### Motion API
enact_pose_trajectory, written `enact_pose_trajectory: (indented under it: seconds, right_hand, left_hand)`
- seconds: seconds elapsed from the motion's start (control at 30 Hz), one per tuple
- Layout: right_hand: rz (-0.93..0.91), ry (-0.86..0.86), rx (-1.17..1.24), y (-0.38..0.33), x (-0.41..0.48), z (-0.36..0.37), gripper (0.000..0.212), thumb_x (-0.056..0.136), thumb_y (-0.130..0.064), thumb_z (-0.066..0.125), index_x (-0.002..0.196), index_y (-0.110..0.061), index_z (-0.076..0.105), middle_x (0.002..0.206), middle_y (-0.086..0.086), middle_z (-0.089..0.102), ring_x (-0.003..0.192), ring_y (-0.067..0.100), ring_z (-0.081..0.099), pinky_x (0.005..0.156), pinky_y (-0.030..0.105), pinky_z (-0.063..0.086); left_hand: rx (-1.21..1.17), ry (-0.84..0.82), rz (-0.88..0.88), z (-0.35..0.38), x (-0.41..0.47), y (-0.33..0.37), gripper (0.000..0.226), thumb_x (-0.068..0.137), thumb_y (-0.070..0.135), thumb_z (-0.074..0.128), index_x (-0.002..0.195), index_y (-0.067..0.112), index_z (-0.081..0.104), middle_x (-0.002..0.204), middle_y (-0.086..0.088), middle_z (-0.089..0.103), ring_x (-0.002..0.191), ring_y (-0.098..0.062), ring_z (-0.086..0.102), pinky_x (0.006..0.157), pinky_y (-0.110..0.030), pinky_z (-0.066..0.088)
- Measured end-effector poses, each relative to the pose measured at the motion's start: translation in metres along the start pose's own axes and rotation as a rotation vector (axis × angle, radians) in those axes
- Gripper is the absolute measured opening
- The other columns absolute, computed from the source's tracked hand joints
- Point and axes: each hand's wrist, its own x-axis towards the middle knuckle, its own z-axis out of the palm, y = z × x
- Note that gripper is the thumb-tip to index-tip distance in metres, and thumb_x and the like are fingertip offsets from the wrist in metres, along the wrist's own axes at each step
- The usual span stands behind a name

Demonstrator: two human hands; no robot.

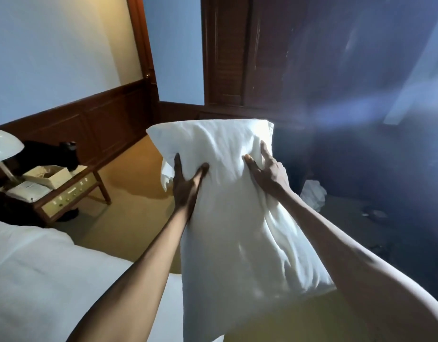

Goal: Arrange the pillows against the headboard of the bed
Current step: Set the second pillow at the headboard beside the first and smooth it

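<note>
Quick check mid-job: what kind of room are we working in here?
Most likely a hotel bedroom. A bed with white bedding sits lower left, beside a wooden bedside table with a built-in switch panel and a white dome lamp. Both hands hold a white pillow over the tan carpet.

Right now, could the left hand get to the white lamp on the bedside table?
Probably not as things stand. The left hand is clamped on the white pillow together with the right hand, and the lamp stands well off to the left, across open floor.
</note>
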Motion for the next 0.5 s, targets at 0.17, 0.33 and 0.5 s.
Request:
enact_pose_trajectory:
  seconds: [0.17,0.33,0.5]
  right_hand:
    - [-0.035,-0.004,-0.002,0.001,0.121,0.036,0.082,0.089,-0.075,0.039,0.158,-0.037,0.017,0.139,0.016,0.059,0.124,0.04,0.056,0.1,0.043,0.044]
    - [-0.086,-0.072,0.023,-0.034,0.257,0.097,0.08,0.089,-0.075,0.039,0.158,-0.04,0.016,0.136,0.017,0.061,0.122,0.04,0.057,0.1,0.043,0.045]
    - [-0.207,-0.131,0.017,-0.088,0.366,0.168,0.076,0.092,-0.071,0.04,0.157,-0.037,0.021,0.133,0.021,0.061,0.121,0.043,0.056,0.097,0.043,0.043]
  left_hand:
    - [0.042,0.049,0.014,0.035,0.117,-0.025,0.097,0.074,0.068,0.075,0.156,0.046,0.029,0.154,0.007,0.051,0.138,-0.025,0.052,0.113,-0.053,0.043]
    - [0.016,0.153,-0.015,0.035,0.25,-0.053,0.103,0.068,0.075,0.078,0.155,0.051,0.028,0.154,0.007,0.051,0.137,-0.021,0.053,0.112,-0.049,0.047]
    - [0.022,0.3,0.019,0.008,0.345,-0.047,0.092,0.083,0.049,0.08,0.16,0.039,0.029,0.155,0.01,0.048,0.133,-0.008,0.051,0.11,-0.029,0.043]
